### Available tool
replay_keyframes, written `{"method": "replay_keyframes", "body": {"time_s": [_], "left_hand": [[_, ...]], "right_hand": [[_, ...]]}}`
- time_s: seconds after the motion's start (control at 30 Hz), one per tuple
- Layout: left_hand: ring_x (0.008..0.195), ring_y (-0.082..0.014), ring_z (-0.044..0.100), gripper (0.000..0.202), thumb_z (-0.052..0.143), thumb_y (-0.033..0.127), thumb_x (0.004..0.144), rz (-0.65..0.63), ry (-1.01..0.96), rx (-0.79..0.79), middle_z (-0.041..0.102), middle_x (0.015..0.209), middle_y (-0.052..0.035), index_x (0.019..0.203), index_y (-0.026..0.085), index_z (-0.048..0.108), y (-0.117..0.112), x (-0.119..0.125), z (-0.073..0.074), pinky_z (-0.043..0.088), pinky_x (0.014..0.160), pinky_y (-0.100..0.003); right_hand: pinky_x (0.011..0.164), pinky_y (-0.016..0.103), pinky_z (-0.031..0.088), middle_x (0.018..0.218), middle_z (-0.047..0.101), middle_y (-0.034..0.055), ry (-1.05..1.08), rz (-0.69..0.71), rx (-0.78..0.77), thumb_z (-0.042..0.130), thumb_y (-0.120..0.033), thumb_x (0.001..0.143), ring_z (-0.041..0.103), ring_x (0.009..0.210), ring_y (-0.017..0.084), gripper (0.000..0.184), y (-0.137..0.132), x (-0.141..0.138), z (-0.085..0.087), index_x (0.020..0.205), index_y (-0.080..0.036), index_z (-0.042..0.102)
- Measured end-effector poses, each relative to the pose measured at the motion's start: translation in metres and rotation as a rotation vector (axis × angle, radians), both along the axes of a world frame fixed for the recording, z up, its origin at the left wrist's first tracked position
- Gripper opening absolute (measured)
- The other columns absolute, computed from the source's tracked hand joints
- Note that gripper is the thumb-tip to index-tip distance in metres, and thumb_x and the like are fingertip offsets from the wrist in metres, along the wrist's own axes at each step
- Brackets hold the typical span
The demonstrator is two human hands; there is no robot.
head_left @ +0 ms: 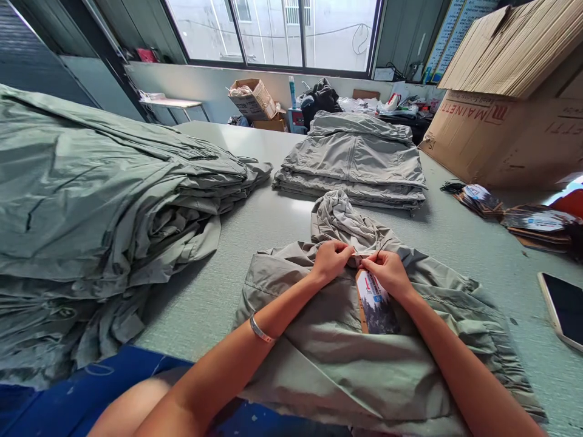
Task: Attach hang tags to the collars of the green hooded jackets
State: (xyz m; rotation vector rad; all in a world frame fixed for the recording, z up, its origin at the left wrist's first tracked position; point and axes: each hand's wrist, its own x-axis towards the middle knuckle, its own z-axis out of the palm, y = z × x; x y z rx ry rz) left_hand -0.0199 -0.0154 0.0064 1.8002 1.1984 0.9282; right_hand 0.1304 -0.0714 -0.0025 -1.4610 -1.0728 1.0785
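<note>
A grey-green hooded jacket point(319, 340) lies spread in front of me, its hood point(334, 212) bunched toward the far side. At the neckline my left hand point(334, 260) is closed in a pinch, with a bit of dark string at its fingertips. Close beside it, my right hand point(390, 273) pinches the dark string of a hang tag point(377, 306). The printed tag, with a forest picture and a brown card behind it, hangs down over the jacket. Exactly how the string runs between the fingertips is too small to make out.
A large heap of similar garments point(91, 200) lies left; a folded stack point(350, 164) sits beyond the jacket. Along the right are bundled hang tags point(478, 199), more tags point(537, 221), a phone point(565, 306) and a big cardboard box point(505, 136) on the table point(246, 224).
</note>
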Motion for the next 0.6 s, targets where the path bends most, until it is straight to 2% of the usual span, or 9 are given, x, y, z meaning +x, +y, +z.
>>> {"method": "replay_keyframes", "body": {"time_s": [0.1,0.17,0.23,0.3,0.37,0.43,0.5,0.6], "left_hand": [[0.047,-0.009,0.037,0.041,0.054,0.031,0.081,-0.01,0.037,-0.017,0.044,0.043,0.003,0.044,0.014,0.057,0.003,0.001,0.0,0.025,0.05,-0.025],[0.045,-0.0086,0.035,0.044,0.055,0.035,0.08,0.002,0.038,-0.046,0.041,0.041,0.0031,0.041,0.014,0.053,0.004,0.004,-0.001,0.024,0.05,-0.025],[0.047,-0.0093,0.04,0.039,0.06,0.037,0.077,0.017,-0.028,-0.106,0.047,0.043,0.0024,0.045,0.014,0.059,0.004,0.008,-0.003,0.027,0.05,-0.024],[0.051,-0.0111,0.047,0.029,0.065,0.037,0.073,0.02,-0.147,-0.183,0.058,0.051,0.0,0.058,0.013,0.069,0.003,0.011,-0.004,0.033,0.052,-0.023],[0.056,-0.0126,0.052,0.027,0.068,0.039,0.07,0.032,-0.259,-0.229,0.065,0.061,-0.0027,0.068,0.012,0.073,0.002,0.012,-0.004,0.037,0.055,-0.023],[0.06,-0.0132,0.055,0.029,0.069,0.041,0.07,0.073,-0.323,-0.174,0.066,0.065,-0.0036,0.069,0.012,0.074,0.001,0.01,-0.002,0.04,0.058,-0.024],[0.066,-0.0136,0.057,0.027,0.068,0.04,0.072,0.102,-0.334,-0.033,0.066,0.068,-0.0032,0.068,0.014,0.074,0.001,0.008,0.004,0.043,0.063,-0.024],[0.071,-0.014,0.059,0.024,0.066,0.037,0.077,0.071,-0.322,0.141,0.067,0.072,-0.0036,0.071,0.014,0.074,-0.001,0.007,0.016,0.044,0.067,-0.024]], "right_hand": [[0.046,0.027,0.041,0.061,0.07,0.0078,-0.019,0.009,0.008,0.071,-0.038,0.058,0.057,0.048,0.016,0.022,0.0,0.0,-0.002,0.059,-0.016,0.067],[0.046,0.027,0.041,0.061,0.071,0.0082,-0.02,0.014,0.013,0.071,-0.039,0.058,0.058,0.049,0.017,0.023,0.001,0.0,-0.003,0.059,-0.016,0.066],[0.047,0.027,0.042,0.061,0.07,0.0083,-0.037,0.013,0.026,0.072,-0.04,0.059,0.058,0.05,0.017,0.024,0.002,0.0,-0.005,0.059,-0.016,0.066],[0.048,0.027,0.041,0.061,0.07,0.0077,-0.062,0.017,0.045,0.072,-0.042,0.06,0.058,0.051,0.017,0.026,0.003,0.001,-0.007,0.059,-0.016,0.067],[0.049,0.028,0.041,0.062,0.07,0.007,-0.076,0.049,0.069,0.07,-0.044,0.064,0.058,0.052,0.017,0.029,0.003,0.001,-0.007,0.061,-0.016,0.068],[0.054,0.03,0.045,0.065,0.071,0.0075,-0.061,0.086,0.105,0.064,-0.05,0.071,0.06,0.056,0.019,0.035,0.003,0.003,-0.006,0.063,-0.016,0.068],[0.061,0.033,0.048,0.07,0.072,0.0092,-0.084,0.078,0.153,0.056,-0.054,0.078,0.063,0.063,0.021,0.041,0.002,0.004,-0.003,0.066,-0.017,0.069],[0.072,0.037,0.048,0.078,0.073,0.0106,-0.293,-0.026,0.234,0.05,-0.051,0.086,0.064,0.072,0.024,0.041,-0.001,0.007,0.007,0.073,-0.019,0.072]]}}
